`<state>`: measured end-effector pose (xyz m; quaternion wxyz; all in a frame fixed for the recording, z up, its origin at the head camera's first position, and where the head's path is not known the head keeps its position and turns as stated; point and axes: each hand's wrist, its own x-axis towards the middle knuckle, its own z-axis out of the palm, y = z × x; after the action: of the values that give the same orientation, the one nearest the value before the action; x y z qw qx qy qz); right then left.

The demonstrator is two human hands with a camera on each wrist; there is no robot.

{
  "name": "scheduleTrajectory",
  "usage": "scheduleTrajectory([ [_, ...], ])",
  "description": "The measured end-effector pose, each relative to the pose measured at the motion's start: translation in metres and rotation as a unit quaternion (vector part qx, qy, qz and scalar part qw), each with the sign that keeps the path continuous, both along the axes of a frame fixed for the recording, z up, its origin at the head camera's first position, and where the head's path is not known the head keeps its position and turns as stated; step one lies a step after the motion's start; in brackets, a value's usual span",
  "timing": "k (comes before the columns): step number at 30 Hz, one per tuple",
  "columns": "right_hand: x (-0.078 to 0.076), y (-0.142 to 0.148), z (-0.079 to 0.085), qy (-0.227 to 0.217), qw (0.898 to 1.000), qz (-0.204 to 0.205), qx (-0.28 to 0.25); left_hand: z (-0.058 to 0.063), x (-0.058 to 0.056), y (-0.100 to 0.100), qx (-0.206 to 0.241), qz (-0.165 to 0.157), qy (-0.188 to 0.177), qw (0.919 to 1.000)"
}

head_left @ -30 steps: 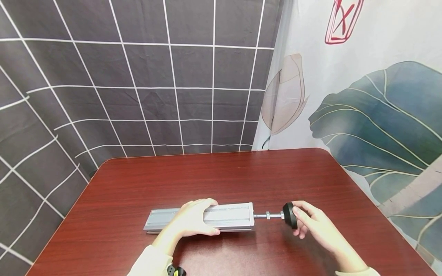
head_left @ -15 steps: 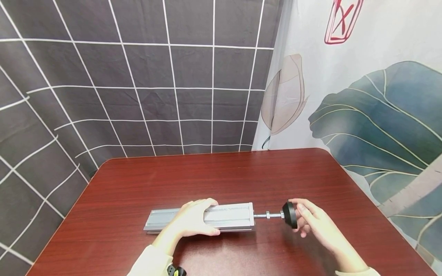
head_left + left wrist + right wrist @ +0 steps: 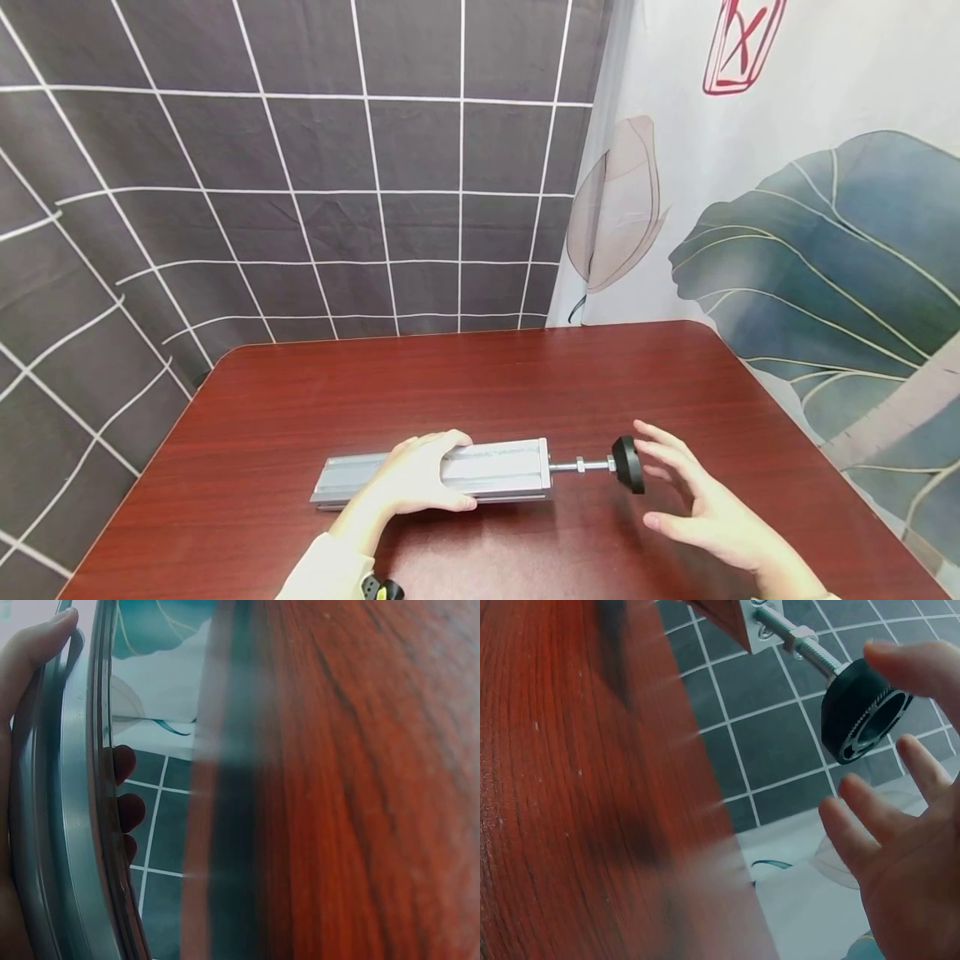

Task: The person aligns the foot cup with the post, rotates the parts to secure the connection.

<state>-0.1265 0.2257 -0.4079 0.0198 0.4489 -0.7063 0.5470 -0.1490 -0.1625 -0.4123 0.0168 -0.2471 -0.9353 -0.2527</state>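
My left hand (image 3: pixel 416 475) grips a long silver aluminium profile (image 3: pixel 498 467) across its middle, thumb on the near side. In the left wrist view, fingertips (image 3: pixel 131 812) show past the far edge of the profile (image 3: pixel 82 750), which is lifted off the table. From its right end plate sticks a threaded rod (image 3: pixel 821 658) with a nut (image 3: pixel 801 637) on it. A black round levelling foot (image 3: pixel 628 464) sits at the rod's end, its hollow ribbed underside visible in the right wrist view. Fingers spread, my right hand (image 3: pixel 708 508) stands just right of the foot, apart from it.
The reddish-brown wooden table (image 3: pixel 465 375) lies beneath both hands. Behind it hangs a dark grey cloth with white grid lines (image 3: pixel 420 225); a white curtain with leaf prints (image 3: pixel 810 250) hangs at the right. A dark wristband (image 3: pixel 382 588) is on the left wrist.
My right hand has let go of the black levelling foot, spread its fingers and drawn slightly back to the right. The left hand and the profile have hardly moved.
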Motion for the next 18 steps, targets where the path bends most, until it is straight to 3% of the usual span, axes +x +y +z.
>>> scheduleTrajectory([
  [4, 0.000, -0.005, 0.000, -0.010, 1.000, 0.016, -0.009, -0.001, 0.001, 0.000, -0.002, 0.000, 0.000, 1.0000],
  [9, 0.000, -0.008, 0.003, -0.007, 1.000, -0.001, -0.001, -0.001, 0.001, 0.000, -0.003, -0.002, -0.002, 1.0000],
  [18, 0.003, -0.012, 0.008, -0.012, 0.991, -0.124, 0.042, 0.000, 0.000, 0.000, -0.003, -0.001, 0.003, 1.0000],
])
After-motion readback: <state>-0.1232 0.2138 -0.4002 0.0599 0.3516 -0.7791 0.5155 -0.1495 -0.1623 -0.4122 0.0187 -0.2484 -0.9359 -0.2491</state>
